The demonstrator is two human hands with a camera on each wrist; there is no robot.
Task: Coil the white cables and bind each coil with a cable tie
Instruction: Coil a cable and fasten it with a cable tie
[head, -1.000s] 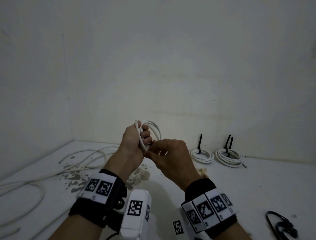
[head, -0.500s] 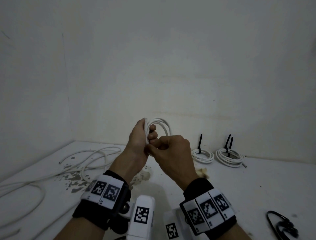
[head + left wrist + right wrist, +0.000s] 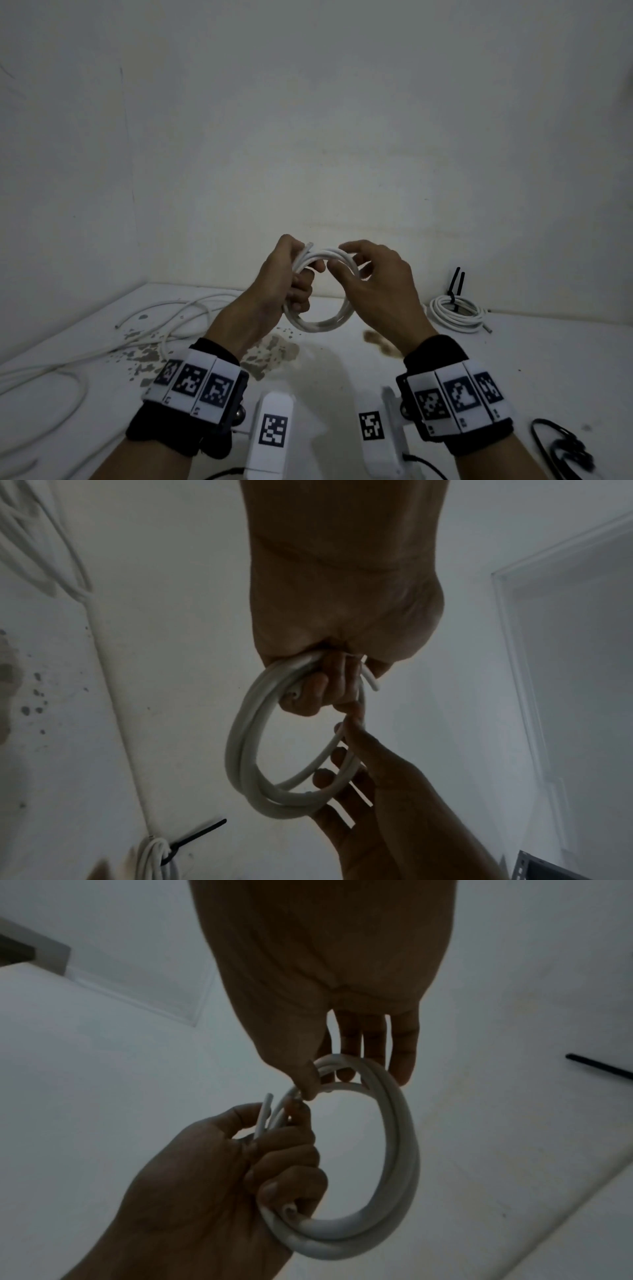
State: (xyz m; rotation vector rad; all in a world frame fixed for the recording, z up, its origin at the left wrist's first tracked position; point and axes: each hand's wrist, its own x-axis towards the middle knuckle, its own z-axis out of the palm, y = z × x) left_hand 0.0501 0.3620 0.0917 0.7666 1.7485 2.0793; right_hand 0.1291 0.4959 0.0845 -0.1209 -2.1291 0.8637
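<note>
1. The coil (image 3: pixel 322 308) at the frame's middle is white.
2. The bound coil (image 3: pixel 457 313) at right is white; its cable tie (image 3: pixel 455 291) is black.
3. Loose cables (image 3: pixel 164 318) at left are white.
4. Wristbands (image 3: pixel 191 404) at the bottom are black, with white blocks bearing black-and-white square code patterns.
5. The table (image 3: pixel 513 359) is white, with grey-brown blotches at lower centre.
6. The cord (image 3: pixel 561 448) at lower right is black.

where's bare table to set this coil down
Bare table lies in front of the person, between the stained patch and the tied coil. Crowded: loose white cables left, black cable near right.
</note>
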